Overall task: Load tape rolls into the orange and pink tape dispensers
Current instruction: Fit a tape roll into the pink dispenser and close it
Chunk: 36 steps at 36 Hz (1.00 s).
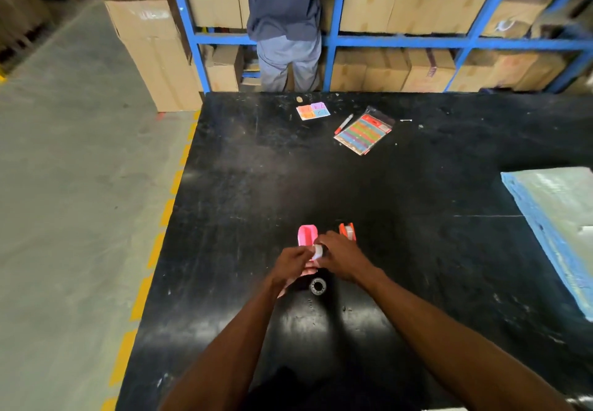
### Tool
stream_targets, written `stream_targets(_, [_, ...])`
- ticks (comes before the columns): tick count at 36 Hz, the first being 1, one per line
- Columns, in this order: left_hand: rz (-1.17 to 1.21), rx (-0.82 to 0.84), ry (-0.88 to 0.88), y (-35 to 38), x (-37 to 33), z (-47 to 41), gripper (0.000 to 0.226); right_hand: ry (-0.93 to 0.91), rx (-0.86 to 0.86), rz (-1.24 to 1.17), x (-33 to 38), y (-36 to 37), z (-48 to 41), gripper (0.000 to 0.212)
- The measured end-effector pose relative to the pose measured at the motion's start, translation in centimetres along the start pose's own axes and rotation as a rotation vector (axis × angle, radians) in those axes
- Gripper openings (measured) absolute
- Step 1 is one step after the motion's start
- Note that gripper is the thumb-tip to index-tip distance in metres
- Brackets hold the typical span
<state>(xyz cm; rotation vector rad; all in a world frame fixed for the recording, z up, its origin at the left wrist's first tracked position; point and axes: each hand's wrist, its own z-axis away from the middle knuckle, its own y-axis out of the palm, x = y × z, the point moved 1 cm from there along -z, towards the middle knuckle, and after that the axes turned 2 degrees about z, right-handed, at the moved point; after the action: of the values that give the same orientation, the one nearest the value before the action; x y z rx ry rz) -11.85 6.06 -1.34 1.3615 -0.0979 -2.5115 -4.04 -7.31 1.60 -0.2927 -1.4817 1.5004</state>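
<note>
While both hands meet just below the centre of the frame, we judge the step in hand to be loading the pink dispenser [307,235]. Our left hand [290,264] and right hand [341,255] close together on a small white tape roll [317,251], which sits at the near end of the pink dispenser; the fingers [322,239] of the right hand pinch narrow on the roll, and those of the left curl against its other side, though we cannot tell whether the left also steadies the dispenser body. The roll appears not yet seated in the cradle.

The orange dispenser [347,230] stands just right of the pink one and already seems to carry a pale roll, so we take that half as probably done. A second, clear tape roll [318,286] lies flat on the bench [256,169], just below the hands.

Next move, as we judge it: lower the roll squarely into the pink cradle, then draw the free end toward the cutter.

Obstructions: none close by. A marker pen [344,124], a packet of coloured strips [364,133] and a coloured card [313,111] lie well apart in the upper middle. A blue-edged pad [558,218] sits at right. Another person [284,25] stands at the blue shelving [333,38] beyond the bench.
</note>
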Motion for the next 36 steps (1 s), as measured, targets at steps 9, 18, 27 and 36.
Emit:
stream_targets(9, [0.103,0.070,0.040,-0.2,0.7,1.7,0.031,-0.007,-0.120,-0.176,1.2,1.3,2.9,0.018])
stream_targets(18, [0.075,0.064,0.025,-0.2,1.9,4.6,0.033,0.126,-0.273,-0.464,2.0,3.9,6.0,0.026])
stream_targets(27, [0.118,0.129,0.040,0.3,2.6,6.5,0.035,0.143,-0.317,-0.451,2.0,4.9,7.7,0.030])
stream_targets(36, [0.042,0.135,0.020,-0.3,2.9,6.1,0.036,0.069,-0.300,-0.400,1.4,5.7,6.9,0.031])
